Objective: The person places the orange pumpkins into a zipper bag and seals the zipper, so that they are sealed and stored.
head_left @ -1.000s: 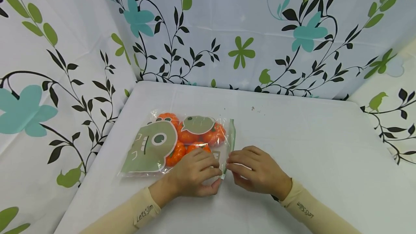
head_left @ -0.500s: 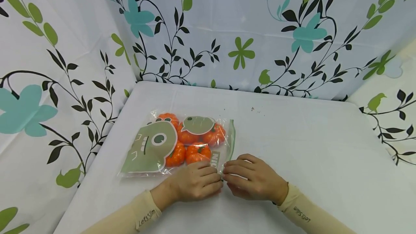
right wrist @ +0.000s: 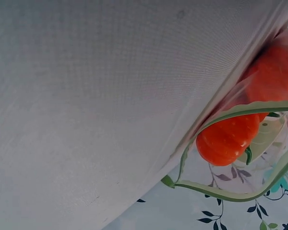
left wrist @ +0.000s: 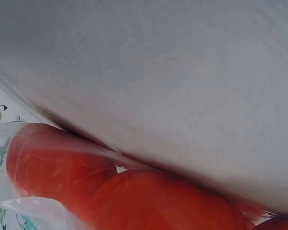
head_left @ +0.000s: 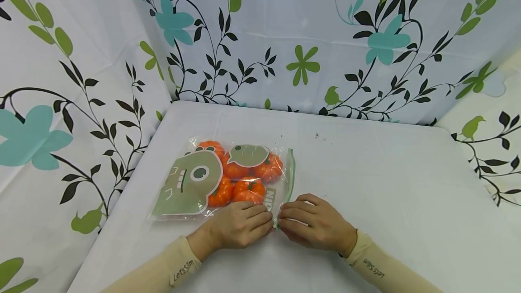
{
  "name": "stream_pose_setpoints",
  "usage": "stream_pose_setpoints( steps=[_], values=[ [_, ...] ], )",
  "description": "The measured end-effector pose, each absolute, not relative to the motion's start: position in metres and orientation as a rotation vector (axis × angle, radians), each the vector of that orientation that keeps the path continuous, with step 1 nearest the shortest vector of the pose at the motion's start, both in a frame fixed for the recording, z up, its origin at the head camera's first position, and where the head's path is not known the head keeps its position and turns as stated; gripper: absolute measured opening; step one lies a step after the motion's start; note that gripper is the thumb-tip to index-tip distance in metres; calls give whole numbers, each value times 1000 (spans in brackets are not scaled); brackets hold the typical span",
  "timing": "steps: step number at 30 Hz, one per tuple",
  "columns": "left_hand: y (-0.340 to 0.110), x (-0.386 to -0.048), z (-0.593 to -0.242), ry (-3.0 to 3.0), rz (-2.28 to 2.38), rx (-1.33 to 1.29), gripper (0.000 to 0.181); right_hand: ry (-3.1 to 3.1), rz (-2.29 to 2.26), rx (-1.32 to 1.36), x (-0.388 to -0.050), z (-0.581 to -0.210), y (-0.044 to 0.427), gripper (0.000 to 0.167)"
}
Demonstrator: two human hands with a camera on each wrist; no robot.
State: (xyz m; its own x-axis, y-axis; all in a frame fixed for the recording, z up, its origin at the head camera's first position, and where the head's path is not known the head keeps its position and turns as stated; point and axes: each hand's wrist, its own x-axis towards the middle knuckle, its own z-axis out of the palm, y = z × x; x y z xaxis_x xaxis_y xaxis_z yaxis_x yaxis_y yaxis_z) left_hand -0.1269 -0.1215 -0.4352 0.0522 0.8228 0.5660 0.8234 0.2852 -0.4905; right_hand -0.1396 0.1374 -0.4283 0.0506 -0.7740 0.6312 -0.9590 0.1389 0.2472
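A clear zip bag (head_left: 175, 196) with a green cartoon creature printed on it lies flat on the table. Several small orange pumpkins (head_left: 249, 190) show through its plastic. My left hand (head_left: 241, 226) pinches the bag's near right corner, fingertips hidden beneath the knuckles. Close beside it, my right hand (head_left: 316, 223) pinches the near end of the green zip strip (head_left: 291, 171). In the right wrist view the two green strips (right wrist: 230, 195) stand apart, so the bag's mouth gapes there, with an orange pumpkin (right wrist: 225, 141) behind it. Neither wrist view shows the fingers; the left one shows pumpkins (left wrist: 158, 203) in plastic.
A white cloth covers the table (head_left: 386, 184). Behind it and along both sides hangs a white curtain (head_left: 260, 35) printed with leaves and flowers. A few dark specks (head_left: 319, 137) mark the cloth beyond the bag.
Both hands have moved slightly nearer the body along the zip strip, and the right hand has come closer to the left. The near pumpkin is now less covered. The bag has stayed put.
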Motion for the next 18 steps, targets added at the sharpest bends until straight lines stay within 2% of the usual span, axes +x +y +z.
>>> stream_pose_setpoints(
  steps=[18],
  values=[
    [-119,-122,-428,-1701,9,-1480,27,-1769,364,1642,-141,-427,135,17]
  ],
)
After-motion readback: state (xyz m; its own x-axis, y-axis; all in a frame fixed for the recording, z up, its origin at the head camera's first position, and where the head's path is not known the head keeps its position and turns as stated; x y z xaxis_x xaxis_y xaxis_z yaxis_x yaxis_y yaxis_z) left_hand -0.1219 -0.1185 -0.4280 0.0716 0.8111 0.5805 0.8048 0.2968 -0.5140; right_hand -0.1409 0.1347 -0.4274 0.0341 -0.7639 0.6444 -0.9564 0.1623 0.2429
